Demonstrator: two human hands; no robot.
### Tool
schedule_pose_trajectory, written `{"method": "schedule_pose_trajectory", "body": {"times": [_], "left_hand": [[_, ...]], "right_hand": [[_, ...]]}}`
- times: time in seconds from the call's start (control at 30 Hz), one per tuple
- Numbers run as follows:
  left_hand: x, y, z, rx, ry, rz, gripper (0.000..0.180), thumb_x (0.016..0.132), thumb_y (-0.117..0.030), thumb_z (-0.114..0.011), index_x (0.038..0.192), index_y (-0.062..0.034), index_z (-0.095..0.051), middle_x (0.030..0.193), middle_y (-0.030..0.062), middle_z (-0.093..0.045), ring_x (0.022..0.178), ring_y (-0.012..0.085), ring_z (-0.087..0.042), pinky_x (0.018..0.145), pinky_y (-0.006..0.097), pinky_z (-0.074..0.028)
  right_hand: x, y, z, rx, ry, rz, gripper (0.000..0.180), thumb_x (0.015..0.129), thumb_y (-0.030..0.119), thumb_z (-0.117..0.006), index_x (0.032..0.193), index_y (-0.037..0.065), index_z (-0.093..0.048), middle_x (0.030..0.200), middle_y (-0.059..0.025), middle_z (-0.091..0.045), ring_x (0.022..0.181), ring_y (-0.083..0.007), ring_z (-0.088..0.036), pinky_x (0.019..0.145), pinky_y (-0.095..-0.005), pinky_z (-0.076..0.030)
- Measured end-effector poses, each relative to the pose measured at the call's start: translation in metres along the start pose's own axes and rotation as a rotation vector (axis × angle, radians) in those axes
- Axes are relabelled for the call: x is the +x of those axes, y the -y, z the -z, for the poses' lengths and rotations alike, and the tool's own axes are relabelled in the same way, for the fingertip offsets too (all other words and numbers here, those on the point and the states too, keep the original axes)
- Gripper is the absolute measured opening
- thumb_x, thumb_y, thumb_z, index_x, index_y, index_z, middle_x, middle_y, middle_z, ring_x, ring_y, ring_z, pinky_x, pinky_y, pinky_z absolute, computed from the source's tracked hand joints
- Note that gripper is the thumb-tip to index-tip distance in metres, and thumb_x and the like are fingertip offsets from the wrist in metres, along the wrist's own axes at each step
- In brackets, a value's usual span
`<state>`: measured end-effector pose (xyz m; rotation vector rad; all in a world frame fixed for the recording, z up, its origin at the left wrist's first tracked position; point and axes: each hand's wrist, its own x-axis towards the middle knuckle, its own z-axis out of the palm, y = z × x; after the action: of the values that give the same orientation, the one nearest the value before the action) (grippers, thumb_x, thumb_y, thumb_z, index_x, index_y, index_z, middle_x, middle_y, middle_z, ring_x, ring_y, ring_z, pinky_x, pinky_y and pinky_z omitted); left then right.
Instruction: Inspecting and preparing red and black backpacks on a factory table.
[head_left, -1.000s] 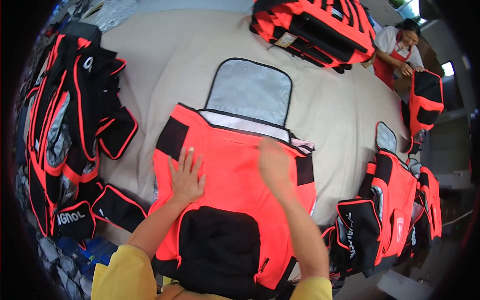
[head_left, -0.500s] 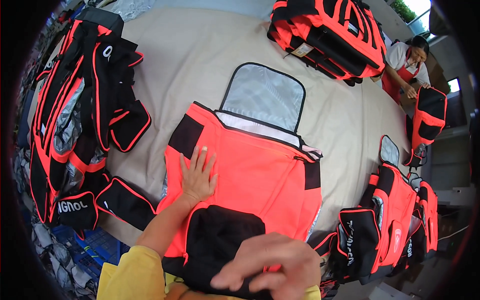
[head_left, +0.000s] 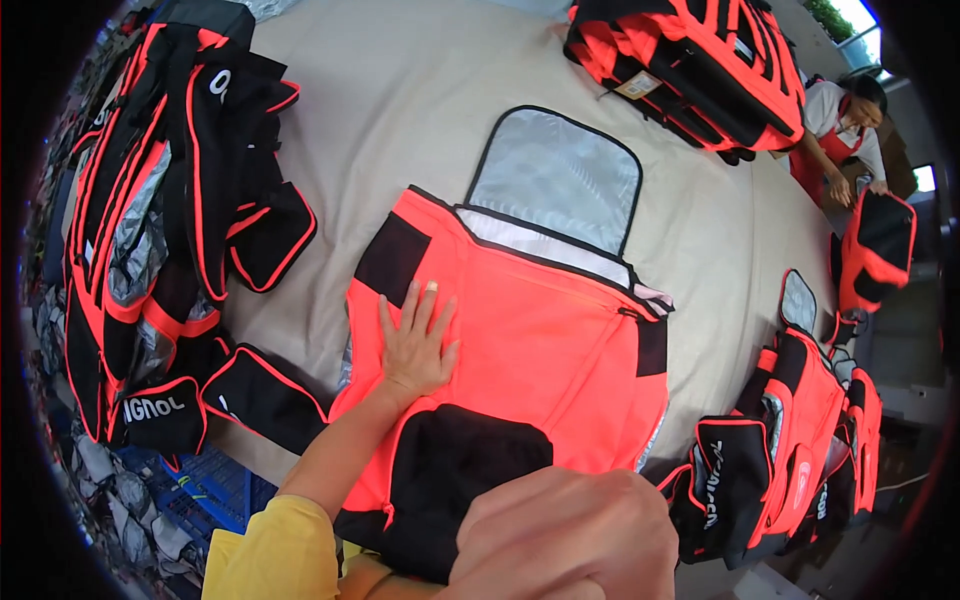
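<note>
A bright coral and black bag lies spread before me, its grey-lined flap folded open away from me. My left hand rests flat on the bag's coral panel, fingers spread, beside a black corner patch. At the near end of the bag is a black section edged in coral. My right hand is raised close to the camera at the lower edge, over that black section. Only its back and knuckles show; its fingers are hidden, so I cannot tell what it holds.
Stacked coral-and-black bags lie on the left, more at the far right. Similar bags hang along the right edge of the cloth-covered table. A co-worker handles another bag. A blue crate stands lower left.
The view has shifted, so the bag sits slightly further right and higher. My right hand has turned, and its fingers are now out of sight. My left hand stays flat on the bag.
</note>
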<state>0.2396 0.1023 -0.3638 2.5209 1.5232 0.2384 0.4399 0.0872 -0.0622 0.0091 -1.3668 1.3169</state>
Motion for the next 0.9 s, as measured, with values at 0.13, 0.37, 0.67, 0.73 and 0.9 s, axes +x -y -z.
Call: {"method": "schedule_pose_trajectory", "body": {"times": [0.13, 0.37, 0.67, 0.73, 0.9], "left_hand": [[-0.009, 0.009, -0.002, -0.010, -0.039, 0.016, 0.073, 0.093, -0.046, -0.064, 0.158, -0.0152, -0.052, 0.170, 0.0188, -0.036, 0.163, 0.0387, -0.020, 0.121, 0.080, -0.006], [-0.002, -0.005, -0.002, -0.050, -0.055, -0.023, 0.072, 0.094, -0.048, -0.063, 0.159, -0.0183, -0.051, 0.169, 0.0171, -0.037, 0.162, 0.0371, -0.023, 0.121, 0.080, -0.009], [-0.006, 0.004, 0.003, -0.092, -0.112, -0.036, 0.065, 0.094, -0.044, -0.064, 0.152, -0.0178, -0.059, 0.168, 0.0150, -0.040, 0.163, 0.0354, -0.022, 0.122, 0.080, -0.008], [-0.006, 0.003, 0.003, -0.104, -0.119, -0.040, 0.064, 0.094, -0.044, -0.064, 0.152, -0.0182, -0.059, 0.168, 0.0149, -0.040, 0.163, 0.0350, -0.022, 0.122, 0.079, -0.008], [-0.010, 0.004, 0.009, -0.090, -0.201, -0.048, 0.062, 0.093, -0.041, -0.065, 0.150, -0.0158, -0.060, 0.165, 0.0143, -0.044, 0.162, 0.0341, -0.025, 0.122, 0.079, -0.010]], "right_hand": [[-0.034, -0.010, 0.033, 0.085, -0.066, -0.571, 0.021, 0.097, -0.003, -0.066, 0.115, -0.012, -0.069, 0.103, -0.0184, -0.076, 0.092, -0.0281, -0.075, 0.083, -0.0395, -0.061], [-0.110, -0.113, 0.184, -1.554, -0.287, -0.783, 0.039, 0.102, 0.030, -0.072, 0.126, -0.001, -0.071, 0.108, -0.0195, -0.078, 0.098, -0.0301, -0.075, 0.086, -0.0387, -0.057], [-0.141, -0.107, 0.094, -1.510, -0.368, -0.913, 0.034, 0.100, 0.034, -0.074, 0.106, 0.001, -0.076, 0.097, -0.0167, -0.077, 0.087, -0.0384, -0.073, 0.073, -0.0467, -0.056], [-0.145, -0.107, 0.084, -1.565, -0.360, -0.847, 0.031, 0.099, 0.032, -0.075, 0.105, 0.001, -0.077, 0.097, -0.0166, -0.077, 0.087, -0.0376, -0.073, 0.073, -0.0451, -0.056], [-0.143, -0.104, 0.064, -1.610, -0.325, -0.823, 0.029, 0.098, 0.029, -0.076, 0.105, 0.001, -0.077, 0.097, -0.0171, -0.076, 0.088, -0.0380, -0.073, 0.075, -0.0453, -0.056]]}}
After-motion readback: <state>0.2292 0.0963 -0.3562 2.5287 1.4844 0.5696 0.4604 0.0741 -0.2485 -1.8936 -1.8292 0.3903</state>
